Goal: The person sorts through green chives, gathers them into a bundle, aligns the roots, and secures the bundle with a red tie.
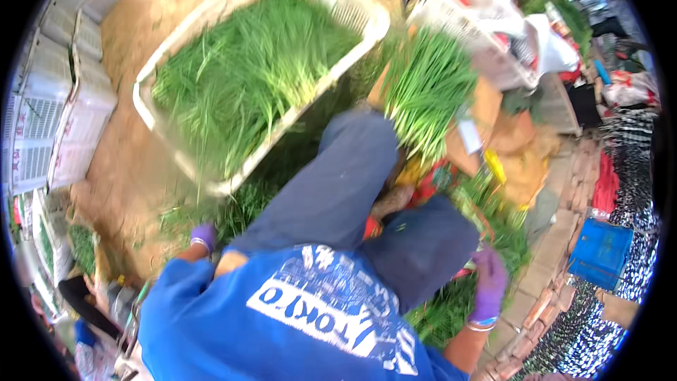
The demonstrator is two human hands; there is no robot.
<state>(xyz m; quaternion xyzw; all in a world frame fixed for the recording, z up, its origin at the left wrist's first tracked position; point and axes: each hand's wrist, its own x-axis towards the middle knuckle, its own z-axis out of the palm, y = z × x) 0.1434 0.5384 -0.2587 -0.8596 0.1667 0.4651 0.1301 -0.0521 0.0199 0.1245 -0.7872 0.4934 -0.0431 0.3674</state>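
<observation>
My left hand (203, 237), in a purple glove, is low beside my left thigh, next to loose feathery greens (247, 208) on the ground. Its fingers are small and blurred, so their state does not show. On the other side my right hand (489, 281), also gloved in purple, is by my right knee with its fingers curled in. A bit of red shows near its fingertips, above more leafy greens (448, 317); what it grips is unclear. Ahead lies a bunch of long green stalks with pale ends (430, 92) on cardboard (486, 102).
A large white crate (159, 127) heaped with fine greens (261, 63) stands ahead on the left. Stacked white crates (56, 113) line the far left. Another white crate (451, 21) holds bags at upper right. Bricks (543, 300) and a blue bin (601, 252) lie right.
</observation>
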